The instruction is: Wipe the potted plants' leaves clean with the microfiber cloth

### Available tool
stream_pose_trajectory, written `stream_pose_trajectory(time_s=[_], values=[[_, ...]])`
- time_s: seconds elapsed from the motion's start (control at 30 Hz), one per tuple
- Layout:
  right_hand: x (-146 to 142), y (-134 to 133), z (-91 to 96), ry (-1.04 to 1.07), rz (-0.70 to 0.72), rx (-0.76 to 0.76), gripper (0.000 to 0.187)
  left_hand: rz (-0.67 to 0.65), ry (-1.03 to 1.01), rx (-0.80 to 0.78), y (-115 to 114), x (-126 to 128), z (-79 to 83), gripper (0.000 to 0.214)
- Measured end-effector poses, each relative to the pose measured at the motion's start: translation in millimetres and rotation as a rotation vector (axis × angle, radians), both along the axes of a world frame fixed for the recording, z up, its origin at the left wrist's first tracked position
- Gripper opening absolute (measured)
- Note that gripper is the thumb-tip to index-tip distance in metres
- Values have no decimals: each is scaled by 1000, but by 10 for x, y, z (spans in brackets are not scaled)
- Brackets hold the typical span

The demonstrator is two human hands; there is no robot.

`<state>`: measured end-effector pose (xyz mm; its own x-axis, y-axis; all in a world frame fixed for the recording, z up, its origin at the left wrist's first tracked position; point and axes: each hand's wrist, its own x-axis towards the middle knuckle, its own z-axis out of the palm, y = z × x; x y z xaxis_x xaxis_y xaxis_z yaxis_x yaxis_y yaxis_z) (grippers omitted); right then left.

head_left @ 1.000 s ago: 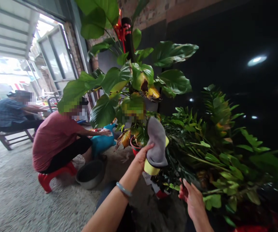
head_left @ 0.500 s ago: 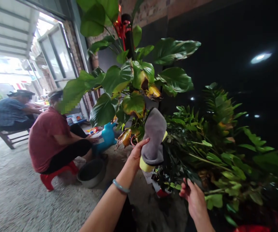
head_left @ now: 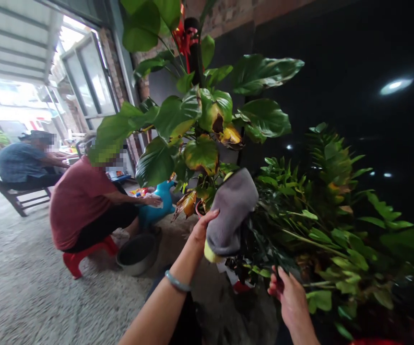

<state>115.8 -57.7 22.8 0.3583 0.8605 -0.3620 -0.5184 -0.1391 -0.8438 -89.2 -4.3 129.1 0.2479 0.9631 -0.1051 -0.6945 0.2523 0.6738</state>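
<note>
My left hand (head_left: 206,227) grips a grey cloth with yellow edges (head_left: 232,208), its thumb on the front and the other fingers hidden behind. The cloth hangs before the lower leaves of a tall broad-leaved plant (head_left: 178,115), some of them yellowed and brown. Lower right, my right hand (head_left: 289,293) is closed, thumb against curled fingers, at the tip of a dark green leaf (head_left: 280,258). That leaf belongs to a bushy plant (head_left: 322,230) with many small leaflets, which spreads to the right. What exactly lies between the fingertips is partly hidden.
At left a person in a red shirt (head_left: 80,196) sits on a red stool (head_left: 73,261), one hand with a cloth at a blue object (head_left: 161,196). A dark basin (head_left: 138,254) stands between us. Another person (head_left: 23,158) sits farther back on a chair. A dark glossy wall (head_left: 343,86) rises behind the plants.
The grey cloth has tilted and shifted slightly right and down in my left hand. My right hand has barely moved. The red-shirted person's arm has reached farther toward the blue object.
</note>
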Motion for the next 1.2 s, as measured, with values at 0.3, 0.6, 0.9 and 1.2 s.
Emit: stream_pose_trajectory(time_s=[0.3,0.6,0.9,1.2], values=[[-33,-29,33,-12,-3,-45,57,-260,306,-149,-422,194,-968,44],[-39,-12,2,14,33,35,57,-22,60,-9,116,-10,-94,39],[-59,-14,18,17,32,6,56,-342,255,-106,-434,55,-726,41],[-53,-3,12,-22,16,49,55,34,57,-84,121,108,57,29]])
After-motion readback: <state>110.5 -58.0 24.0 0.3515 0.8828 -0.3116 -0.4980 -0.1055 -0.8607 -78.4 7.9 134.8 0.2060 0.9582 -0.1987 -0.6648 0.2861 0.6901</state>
